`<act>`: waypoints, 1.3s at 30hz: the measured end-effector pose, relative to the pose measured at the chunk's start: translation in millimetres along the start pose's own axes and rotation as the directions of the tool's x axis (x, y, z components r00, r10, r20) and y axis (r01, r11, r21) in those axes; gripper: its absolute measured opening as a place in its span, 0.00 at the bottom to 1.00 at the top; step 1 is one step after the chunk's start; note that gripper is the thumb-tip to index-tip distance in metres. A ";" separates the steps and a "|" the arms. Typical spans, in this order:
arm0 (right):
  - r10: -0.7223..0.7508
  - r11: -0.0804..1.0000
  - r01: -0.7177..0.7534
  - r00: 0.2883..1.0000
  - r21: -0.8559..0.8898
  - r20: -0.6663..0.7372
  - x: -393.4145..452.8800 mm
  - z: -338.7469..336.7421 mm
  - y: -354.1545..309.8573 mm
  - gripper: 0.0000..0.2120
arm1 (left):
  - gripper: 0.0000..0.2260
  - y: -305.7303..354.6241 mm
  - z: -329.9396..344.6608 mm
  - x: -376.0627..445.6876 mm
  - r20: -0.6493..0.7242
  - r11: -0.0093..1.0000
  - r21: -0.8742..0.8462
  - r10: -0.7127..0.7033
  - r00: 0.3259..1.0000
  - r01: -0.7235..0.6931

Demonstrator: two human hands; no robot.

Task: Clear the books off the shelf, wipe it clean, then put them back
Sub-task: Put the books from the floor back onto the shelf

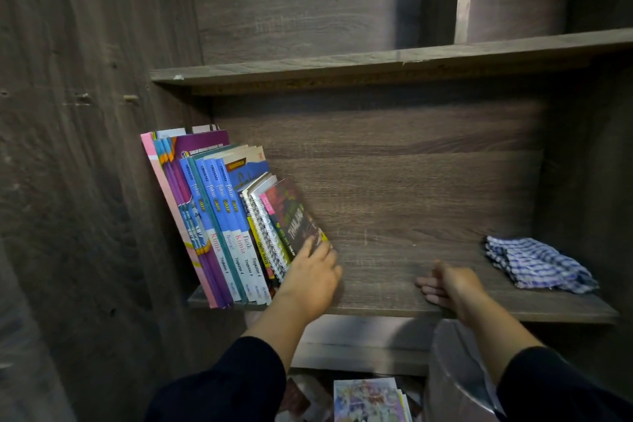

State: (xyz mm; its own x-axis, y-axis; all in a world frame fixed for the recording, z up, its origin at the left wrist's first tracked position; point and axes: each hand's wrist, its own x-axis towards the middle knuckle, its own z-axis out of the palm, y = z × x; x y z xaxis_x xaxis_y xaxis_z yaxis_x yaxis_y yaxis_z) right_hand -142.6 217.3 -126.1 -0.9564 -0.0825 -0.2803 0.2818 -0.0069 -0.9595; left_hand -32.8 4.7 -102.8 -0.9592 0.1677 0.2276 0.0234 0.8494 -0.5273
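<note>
**Inspector:** Dark wood-grain shelving fills the view. Start with the largest item.

**Assistant:** That is the shelf (411, 298), a single board between side panels. Most of its surface from the middle to the right end lies bare. I cannot judge from this view whether it is free of dust.

**Inspector:** Stock on it?

**Assistant:** A row of books (219, 216) stands at the left end, hard against the left panel and leaning left. It includes several blue "Fokus" textbooks, spiral-bound notebooks and, outermost on the right, a dark Thailand book (296, 219).

**Inspector:** The cloth?

**Assistant:** A blue-and-white checked cloth (537, 264) lies crumpled at the right end of the shelf, well apart from both hands.

**Inspector:** Hands?

**Assistant:** The left hand (315, 271) lies with fingers extended against the lower cover of the Thailand book, pressing or steadying it rather than gripping. The right hand (445, 284) rests at the front edge of the shelf near the middle, fingers loosely extended, holding nothing.

**Inspector:** Anything remaining off the shelf?

**Assistant:** More printed covers (368, 399) show below the shelf, partly hidden.

**Inspector:** Assessment?

**Assistant:** In my judgement clearing and wiping are complete, given the idle cloth, and restocking is under way. Items below may yet need returning, and the cloth needs removing.
</note>
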 end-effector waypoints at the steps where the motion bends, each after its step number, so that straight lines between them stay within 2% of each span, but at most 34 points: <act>1: -0.001 1.000 0.001 1.000 -0.002 -0.002 0.5 0.0 0.2 0.21 | 0.21 1.4 1.1 0.1 0.055 0.999 0.043 0.006 0.998 -0.008; 3: -0.001 1.000 0.001 1.000 -0.003 -0.001 2.0 0.6 0.3 0.21 | 0.23 2.6 7.1 1.1 0.131 0.995 0.097 -0.026 0.991 0.014; 5: 0.000 1.000 0.000 1.000 -0.005 0.002 3.3 0.5 -0.3 0.21 | 0.23 -2.5 14.3 1.6 0.188 0.989 0.109 -0.118 0.975 0.098; 8: 0.003 1.000 -0.003 1.000 -0.003 0.011 4.5 0.1 -0.8 0.22 | 0.22 -9.5 21.6 2.6 0.250 0.960 0.223 -0.223 0.942 0.168; 12: 0.004 1.000 -0.004 1.000 -0.003 0.020 4.8 -1.8 0.1 0.22 | 0.21 6.4 21.1 7.3 0.303 0.910 0.401 -0.244 0.921 0.108; 14: 0.006 1.000 -0.006 1.000 -0.003 0.025 5.7 -2.5 0.4 0.22 | 0.21 12.2 21.2 10.5 0.312 0.898 0.428 -0.248 0.917 0.097; 21: -0.012 1.000 0.013 1.000 -0.008 0.015 6.0 0.6 1.8 0.22 | 0.18 15.7 14.4 9.4 0.263 0.927 0.359 -0.214 0.941 0.110; 23: -0.017 1.000 0.017 1.000 -0.004 0.014 6.5 0.7 2.1 0.22 | 0.20 12.2 10.9 9.3 0.291 0.942 0.312 -0.221 0.931 0.126; 26: -0.025 1.000 0.025 1.000 -0.002 0.011 6.8 0.2 2.6 0.22 | 0.26 4.9 4.6 14.1 0.446 0.956 0.247 -0.260 0.857 0.161; 29: -0.022 1.000 0.022 1.000 -0.003 0.012 7.7 -1.0 2.6 0.21 | 0.27 -0.4 -5.1 16.3 0.574 0.961 0.260 -0.230 0.786 0.092; 35: -0.016 1.000 0.017 1.000 -0.005 0.015 7.0 -0.7 2.5 0.22 | 0.23 2.0 5.1 10.6 0.440 0.939 0.319 -0.265 0.858 0.126; 39: -0.009 1.000 0.009 1.000 -0.001 0.024 5.6 -1.6 1.7 0.22 | 0.16 8.5 4.7 2.4 0.391 0.919 0.390 -0.218 0.894 0.054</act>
State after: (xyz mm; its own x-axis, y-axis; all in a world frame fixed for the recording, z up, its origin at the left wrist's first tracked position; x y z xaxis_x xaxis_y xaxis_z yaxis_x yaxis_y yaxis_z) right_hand -147.6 218.4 -129.3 -0.9567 -0.1059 -0.2712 0.2735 -0.0071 -0.9618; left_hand -36.2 10.0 -110.6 -0.9729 -0.2311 -0.0013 -0.1401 0.5945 -0.7918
